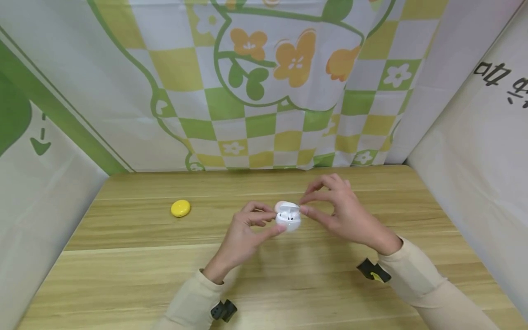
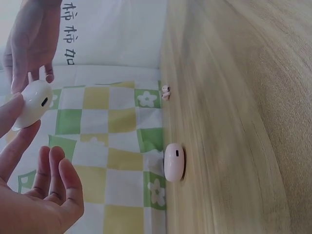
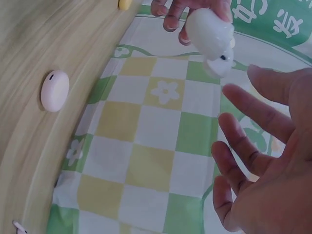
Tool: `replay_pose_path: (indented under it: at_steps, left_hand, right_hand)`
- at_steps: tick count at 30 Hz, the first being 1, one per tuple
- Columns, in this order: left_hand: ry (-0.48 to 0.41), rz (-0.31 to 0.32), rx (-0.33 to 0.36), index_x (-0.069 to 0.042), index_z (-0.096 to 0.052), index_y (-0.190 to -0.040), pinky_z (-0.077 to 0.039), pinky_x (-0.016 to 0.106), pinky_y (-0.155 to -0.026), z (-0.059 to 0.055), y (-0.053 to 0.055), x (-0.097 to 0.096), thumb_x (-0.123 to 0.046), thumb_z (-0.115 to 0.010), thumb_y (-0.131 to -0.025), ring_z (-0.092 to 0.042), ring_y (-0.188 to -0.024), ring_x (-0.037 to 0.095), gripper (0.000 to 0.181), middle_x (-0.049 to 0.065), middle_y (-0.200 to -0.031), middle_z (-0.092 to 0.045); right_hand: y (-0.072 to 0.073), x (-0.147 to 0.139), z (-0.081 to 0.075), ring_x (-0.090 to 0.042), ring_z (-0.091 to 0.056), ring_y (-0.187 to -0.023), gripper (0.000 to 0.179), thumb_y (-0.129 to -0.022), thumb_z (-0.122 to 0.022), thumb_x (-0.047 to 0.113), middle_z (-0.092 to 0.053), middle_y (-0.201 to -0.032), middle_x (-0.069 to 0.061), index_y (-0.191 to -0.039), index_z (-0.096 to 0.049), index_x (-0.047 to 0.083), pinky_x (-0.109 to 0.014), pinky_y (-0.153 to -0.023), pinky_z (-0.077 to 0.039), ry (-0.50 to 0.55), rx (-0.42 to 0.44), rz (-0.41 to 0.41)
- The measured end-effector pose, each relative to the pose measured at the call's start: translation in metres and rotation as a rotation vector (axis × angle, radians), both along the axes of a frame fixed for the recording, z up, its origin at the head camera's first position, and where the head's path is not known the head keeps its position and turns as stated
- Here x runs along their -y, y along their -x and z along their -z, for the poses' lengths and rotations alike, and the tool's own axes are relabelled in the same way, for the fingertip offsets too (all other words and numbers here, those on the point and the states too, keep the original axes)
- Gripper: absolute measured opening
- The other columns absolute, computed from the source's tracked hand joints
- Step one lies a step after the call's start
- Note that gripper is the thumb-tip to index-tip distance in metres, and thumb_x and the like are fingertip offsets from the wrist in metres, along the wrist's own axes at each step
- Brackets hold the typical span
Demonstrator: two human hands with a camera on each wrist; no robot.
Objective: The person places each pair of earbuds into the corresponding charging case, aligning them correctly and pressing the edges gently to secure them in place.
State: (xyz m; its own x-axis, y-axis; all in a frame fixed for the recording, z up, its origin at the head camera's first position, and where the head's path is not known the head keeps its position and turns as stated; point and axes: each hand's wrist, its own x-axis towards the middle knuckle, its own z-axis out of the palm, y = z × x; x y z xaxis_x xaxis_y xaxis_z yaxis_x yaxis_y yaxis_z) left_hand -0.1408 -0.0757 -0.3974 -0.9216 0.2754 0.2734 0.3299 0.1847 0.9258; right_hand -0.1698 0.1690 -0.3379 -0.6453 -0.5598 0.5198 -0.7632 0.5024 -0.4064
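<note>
White case held with its lid up between 2 hands

The person's left grip (image 1: 241, 236) pinches a white earbud case (image 1: 289, 224), thumb at the near side and index finger at the far side, and holds it clear of the wooden surface (image 1: 123, 284). The other left fingers are loosely bent, away from the case. The lid stands raised, and white shapes with dark marks show inside. In the left wrist view, a dark slot shows on the base.

The right grip (image 1: 356, 220) is just beside the lid, thumb and index finger parted and the other fingers spread and slightly bent. It has hold of nothing; the right wrist view shows a gap between its fingertips and the case.

A pink case (image 2: 174, 162) rests on the surface beyond the white one, between a yellow case (image 1: 180, 208), well to the left, and a small pair of pink earbuds (image 2: 166, 92) on the right. Each of the 2 pale sleeves (image 1: 191, 295) has a black device (image 1: 224, 310) at the wrist. Behind the surface hangs a checked cloth (image 1: 177, 68) with flowers in green, yellow, orange and white.
</note>
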Motion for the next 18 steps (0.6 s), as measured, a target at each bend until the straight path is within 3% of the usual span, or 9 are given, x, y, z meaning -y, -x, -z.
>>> replay_pose_path:
  at_steps: [9,13,18]
  left_hand:
    - [-0.061,0.016,0.012,-0.004,-0.080,-0.106,-0.052,0.043,-0.089,-0.0009,0.0008,0.0001,-0.011,-0.081,-0.087,-0.057,-0.104,0.023,0.020,0.007,-0.115,-0.061]
    - [-0.066,0.032,0.002,-0.004,-0.080,-0.107,-0.052,0.043,-0.089,-0.0004,0.0006,-0.0003,-0.011,-0.081,-0.087,-0.057,-0.104,0.023,0.021,0.006,-0.115,-0.061]
    - [-0.056,0.047,-0.010,-0.004,-0.079,-0.108,-0.051,0.043,-0.090,-0.0008,-0.0003,-0.0008,-0.011,-0.081,-0.087,-0.057,-0.105,0.023,0.022,0.006,-0.117,-0.061]
  right_hand:
    - [0.0027,-0.0033,0.0031,-0.025,-0.056,-0.100,0.008,-0.095,-0.073,0.011,-0.065,-0.101,-0.004,-0.097,-0.080,0.009,-0.046,-0.086,-0.041,0.022,0.157,0.089]
    - [0.0045,-0.0025,0.0040,-0.024,-0.061,-0.100,0.016,-0.101,-0.065,0.015,-0.067,-0.101,-0.004,-0.098,-0.080,0.009,-0.043,-0.083,-0.048,0.034,0.290,0.079]
    - [0.0043,-0.0012,0.0051,-0.025,-0.061,-0.107,0.027,-0.106,-0.057,0.024,-0.068,-0.109,-0.004,-0.101,-0.080,0.011,-0.048,-0.089,-0.049,0.026,0.466,0.070]
